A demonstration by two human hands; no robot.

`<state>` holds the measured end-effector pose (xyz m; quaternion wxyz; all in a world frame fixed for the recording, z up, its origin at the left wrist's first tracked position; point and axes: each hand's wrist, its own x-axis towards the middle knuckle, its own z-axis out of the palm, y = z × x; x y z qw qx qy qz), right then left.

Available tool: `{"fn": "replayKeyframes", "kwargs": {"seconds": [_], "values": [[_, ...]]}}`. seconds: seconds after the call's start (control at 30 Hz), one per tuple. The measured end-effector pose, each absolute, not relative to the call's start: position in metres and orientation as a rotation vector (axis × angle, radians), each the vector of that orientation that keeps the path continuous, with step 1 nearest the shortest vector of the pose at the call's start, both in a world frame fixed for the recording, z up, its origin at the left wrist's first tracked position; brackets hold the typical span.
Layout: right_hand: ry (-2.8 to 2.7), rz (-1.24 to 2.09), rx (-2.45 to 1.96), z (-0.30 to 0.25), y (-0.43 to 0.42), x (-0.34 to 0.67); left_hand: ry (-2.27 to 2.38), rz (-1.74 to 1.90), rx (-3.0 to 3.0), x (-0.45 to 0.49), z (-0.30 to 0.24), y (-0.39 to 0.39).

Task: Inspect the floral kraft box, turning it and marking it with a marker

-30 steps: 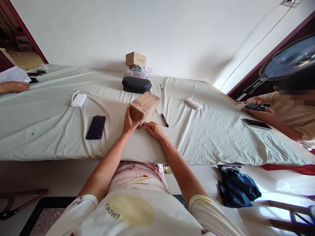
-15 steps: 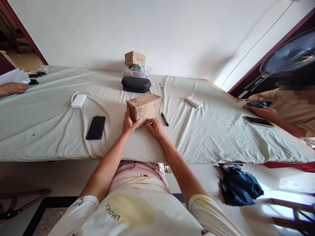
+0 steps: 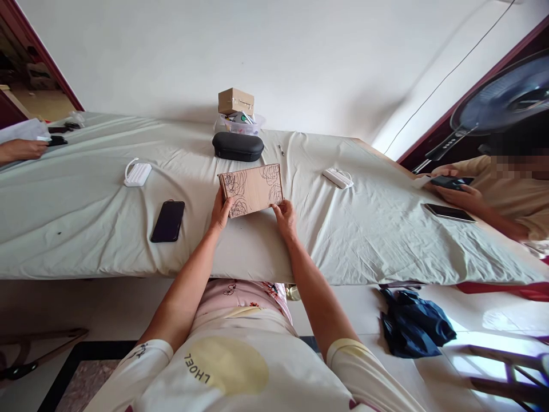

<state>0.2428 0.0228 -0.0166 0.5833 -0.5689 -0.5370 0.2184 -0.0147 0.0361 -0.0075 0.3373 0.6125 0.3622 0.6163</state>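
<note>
Between my two hands is a brown cardboard box (image 3: 254,189), tilted so that one broad face points at me. Dark scribbled swirls mark the corners of that face. My left hand (image 3: 220,213) grips the box's left side, its thumb on the front. At the lower right corner, my right hand (image 3: 284,216) holds the box with its thumb on the face and its other fingers partly hidden. The black pen that lay near the box is hidden now.
A black case (image 3: 238,147), a clear plastic tub (image 3: 238,125) and a small carton (image 3: 235,101) stand behind the box. A phone (image 3: 167,221) and a white power bank (image 3: 138,174) lie left, another white power bank (image 3: 338,177) right. Other people's hands (image 3: 461,191) hold things at both ends.
The box has been tipped so its scribbled face turns up toward me. My right hand has moved from the box's bottom middle to its right corner; the pen has gone out of sight.
</note>
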Motion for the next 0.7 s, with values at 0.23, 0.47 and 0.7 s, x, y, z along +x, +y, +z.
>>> {"fn": "replayKeyframes", "kwargs": {"seconds": [0.23, 0.47, 0.7], "values": [[-1.252, 0.324, -1.295, -0.006, 0.012, 0.238, 0.886, 1.666, 1.558, -0.012, -0.007, 0.038], [-1.225, 0.238, -1.172, -0.001, 0.008, 0.239, 0.968, 1.671, 1.565, -0.014, -0.008, 0.035], [-1.251, 0.372, -1.174, -0.005, 0.011, 0.237, 1.248, 1.635, 1.538, -0.012, -0.012, 0.035]]}}
